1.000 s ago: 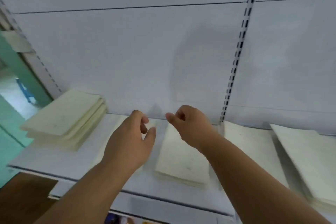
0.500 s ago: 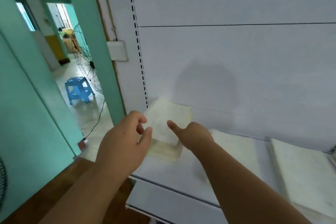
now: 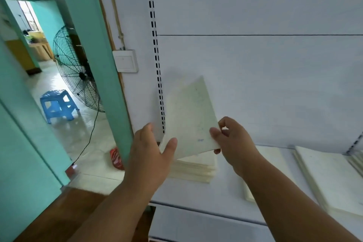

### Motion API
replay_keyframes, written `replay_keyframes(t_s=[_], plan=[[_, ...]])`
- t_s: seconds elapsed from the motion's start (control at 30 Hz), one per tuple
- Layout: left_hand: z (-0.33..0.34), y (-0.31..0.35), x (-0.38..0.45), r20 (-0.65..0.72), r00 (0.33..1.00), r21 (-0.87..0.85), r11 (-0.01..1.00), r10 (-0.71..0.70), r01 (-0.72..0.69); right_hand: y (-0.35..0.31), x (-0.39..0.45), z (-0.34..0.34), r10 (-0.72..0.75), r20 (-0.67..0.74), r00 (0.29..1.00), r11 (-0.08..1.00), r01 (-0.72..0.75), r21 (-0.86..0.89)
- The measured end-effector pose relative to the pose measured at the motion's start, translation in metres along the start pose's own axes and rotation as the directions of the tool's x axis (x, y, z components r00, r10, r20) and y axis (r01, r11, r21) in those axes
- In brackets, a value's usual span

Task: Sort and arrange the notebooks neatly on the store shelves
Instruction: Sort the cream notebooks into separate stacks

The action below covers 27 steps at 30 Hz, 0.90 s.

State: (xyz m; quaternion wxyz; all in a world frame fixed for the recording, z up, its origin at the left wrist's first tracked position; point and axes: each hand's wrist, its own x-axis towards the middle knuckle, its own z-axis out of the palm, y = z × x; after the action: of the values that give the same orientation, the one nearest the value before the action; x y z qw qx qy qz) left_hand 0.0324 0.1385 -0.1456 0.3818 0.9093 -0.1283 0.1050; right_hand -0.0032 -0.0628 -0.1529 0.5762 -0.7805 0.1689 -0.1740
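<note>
Both hands held a cream notebook (image 3: 189,118) above the stack (image 3: 193,169) on the shelf (image 3: 216,198), tilted up, long axis rising toward the back panel. The right hand (image 3: 233,143) pinched its lower right corner; the left hand (image 3: 151,155) gripped its left edge, thumb in front.

Both our hands hold a raised notebook (image 3: 191,116). Directly beneath that grip a notebook stack (image 3: 193,169) fills the shelf (image 3: 222,200); bare board lies nearer us, the back panel (image 3: 265,88) blocks beyond, more notebooks (image 3: 330,177) crowd rightward.
</note>
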Motion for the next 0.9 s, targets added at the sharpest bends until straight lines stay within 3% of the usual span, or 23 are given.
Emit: replay_keyframes(t_s=[0.07,0.1,0.13,0.2,0.27,0.3,0.37,0.5,0.6,0.67,0.73,0.83,0.9], plan=[[-0.006,0.007,0.006,0.066,0.992,-0.227,0.967,-0.104,0.117,-0.016,-0.015,0.003,-0.020,0.079,0.997,0.968,0.000,0.251],[-0.009,0.009,0.007,0.080,0.989,-0.354,0.924,-0.127,0.148,-0.019,-0.017,0.006,-0.015,0.100,0.995,0.959,-0.014,0.283],[-0.012,0.010,0.008,0.060,0.990,-0.425,0.894,-0.126,0.140,-0.018,-0.015,0.011,0.013,0.088,0.996,0.970,-0.034,0.240],[-0.016,0.007,0.008,-0.005,0.997,-0.413,0.908,-0.076,0.067,-0.006,-0.002,0.018,0.106,0.001,0.994,0.987,-0.105,-0.126],[-0.017,0.002,0.006,-0.012,0.998,-0.376,0.925,-0.055,0.047,0.015,0.010,0.024,0.179,-0.087,0.980,0.808,-0.197,-0.555],[-0.017,0.000,0.006,-0.002,0.999,-0.373,0.927,-0.054,0.049,0.025,0.014,0.028,0.205,-0.096,0.974,0.730,-0.217,-0.648],[-0.018,-0.005,0.006,0.018,0.998,-0.371,0.927,-0.053,0.056,0.040,0.018,0.034,0.240,-0.070,0.968,0.693,-0.222,-0.686],[-0.019,-0.014,0.008,0.027,0.997,-0.376,0.924,-0.066,0.071,0.048,0.031,0.034,0.294,-0.061,0.954,0.726,-0.264,-0.635],[-0.020,-0.016,0.007,0.049,0.997,-0.363,0.929,-0.063,0.076,0.044,0.035,0.026,0.235,-0.065,0.970,0.699,-0.215,-0.681],[-0.020,-0.016,0.009,0.056,0.997,-0.363,0.929,-0.057,0.073,0.034,0.031,0.021,0.180,-0.076,0.981,0.837,-0.193,-0.511],[-0.017,-0.016,0.013,0.064,0.996,-0.375,0.923,-0.065,0.084,0.019,0.020,0.015,0.169,-0.101,0.980,0.970,-0.184,-0.159],[-0.007,-0.011,0.020,0.161,0.984,-0.281,0.953,-0.070,0.114,-0.001,-0.004,0.001,0.107,-0.036,0.994,0.977,-0.098,0.187],[0.005,-0.002,0.021,0.227,0.971,-0.327,0.934,-0.072,0.146,-0.002,-0.016,-0.010,0.069,0.064,0.996,0.947,-0.086,0.310]])
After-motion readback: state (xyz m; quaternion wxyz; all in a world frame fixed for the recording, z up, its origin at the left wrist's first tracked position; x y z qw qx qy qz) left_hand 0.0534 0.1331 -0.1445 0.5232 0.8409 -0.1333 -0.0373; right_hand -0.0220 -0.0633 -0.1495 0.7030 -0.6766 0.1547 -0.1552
